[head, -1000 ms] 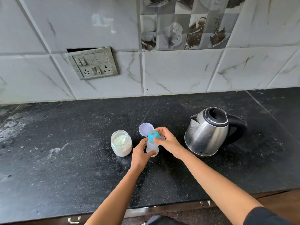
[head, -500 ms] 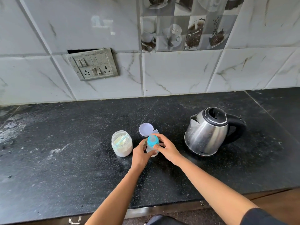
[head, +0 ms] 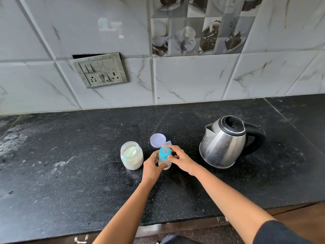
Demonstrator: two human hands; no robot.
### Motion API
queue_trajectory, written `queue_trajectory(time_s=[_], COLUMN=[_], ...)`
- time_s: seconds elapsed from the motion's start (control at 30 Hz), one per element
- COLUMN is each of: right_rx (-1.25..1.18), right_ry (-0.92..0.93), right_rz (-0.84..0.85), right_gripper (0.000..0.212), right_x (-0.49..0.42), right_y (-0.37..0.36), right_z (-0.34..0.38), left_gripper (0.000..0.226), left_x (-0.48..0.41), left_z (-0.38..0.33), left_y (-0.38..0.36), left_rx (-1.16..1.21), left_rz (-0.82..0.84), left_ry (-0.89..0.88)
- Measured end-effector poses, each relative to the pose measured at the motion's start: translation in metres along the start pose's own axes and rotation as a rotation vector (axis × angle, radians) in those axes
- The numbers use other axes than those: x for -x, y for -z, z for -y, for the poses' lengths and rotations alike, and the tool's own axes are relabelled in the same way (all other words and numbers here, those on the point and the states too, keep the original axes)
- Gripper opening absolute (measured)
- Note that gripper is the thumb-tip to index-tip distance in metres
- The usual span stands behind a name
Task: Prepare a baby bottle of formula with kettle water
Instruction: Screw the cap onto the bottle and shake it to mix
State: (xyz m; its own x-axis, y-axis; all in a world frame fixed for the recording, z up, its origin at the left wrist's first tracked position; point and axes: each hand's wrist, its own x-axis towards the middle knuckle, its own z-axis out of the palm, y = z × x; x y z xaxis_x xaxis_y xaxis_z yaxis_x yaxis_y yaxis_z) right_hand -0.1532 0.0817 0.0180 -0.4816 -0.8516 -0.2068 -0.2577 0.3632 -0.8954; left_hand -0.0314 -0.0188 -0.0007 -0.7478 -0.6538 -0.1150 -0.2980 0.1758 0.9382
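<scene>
counter, mid-front: the baby bottle (head: 164, 161) stands upright on the black stone counter (head: 70, 182), between the powder jar and the kettle and nearer the jar. its contents look pale; we cannot tell how full it is. a blue ring (head: 165, 153) with a clear teat sits on top.

left hand (head: 151, 167): fingers curled round the bottle's body from the near-left side, clamped on it. right hand (head: 181, 160): thumb and fingers pinch the blue ring from the right and from behind, closed on it. we cannot tell whether the ring is fully seated.

powder jar (head: 131, 159): clear, lid off, just left of the bottle. white powder fills the lower part and a clear scoop (head: 131, 150) leans inside. its lid (head: 158, 140), pale lilac, lies flat just behind the bottle.

kettle (head: 223, 147): steel, black lid down, spout to the left, black handle to the right. it sits on the counter right of the right hand, apart from it.

we note white powdery smears on the counter at far left. behind are marble-look tiles, a grey switch plate (head: 100, 70) hanging crooked, and a band of coffee-cup picture tiles. a dark sleeve (head: 281, 233) shows at lower right.
</scene>
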Motion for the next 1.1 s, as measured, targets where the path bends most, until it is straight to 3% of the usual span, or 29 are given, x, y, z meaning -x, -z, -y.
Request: queue_trajectory(time_s=[0.13,0.27,0.47,0.67,0.93,1.1], right_rx=[0.126,0.185,0.149,0.259,0.331,0.346], right_ry=[0.132,0.195,0.183,0.068,0.139,0.153], right_rz=[-0.157,-0.087,-0.088,0.1,-0.18,-0.123], right_gripper=[0.05,0.075,0.051,0.056,0.055,0.055], right_x=[0.004,-0.001,-0.011,-0.017,-0.004,-0.004], right_y=[-0.002,0.006,0.011,0.028,0.006,0.009], right_z=[-0.006,0.0,0.01,0.014,0.017,0.028], left_gripper=[0.055,0.052,0.055,0.055,0.053,0.059], left_x=[-0.001,-0.002,-0.004,-0.004,-0.004,-0.005], left_z=[0.0,0.002,0.005,0.005,0.005,0.009], left_y=[0.001,0.001,0.0,0.001,0.0,-0.001], left_rx=[-0.012,-0.026,0.005,0.005,-0.003,0.007], left_rz=[0.003,-0.003,0.018,0.027,0.021,0.014], left_ry=[-0.004,-0.019,0.019,0.035,0.02,0.04])
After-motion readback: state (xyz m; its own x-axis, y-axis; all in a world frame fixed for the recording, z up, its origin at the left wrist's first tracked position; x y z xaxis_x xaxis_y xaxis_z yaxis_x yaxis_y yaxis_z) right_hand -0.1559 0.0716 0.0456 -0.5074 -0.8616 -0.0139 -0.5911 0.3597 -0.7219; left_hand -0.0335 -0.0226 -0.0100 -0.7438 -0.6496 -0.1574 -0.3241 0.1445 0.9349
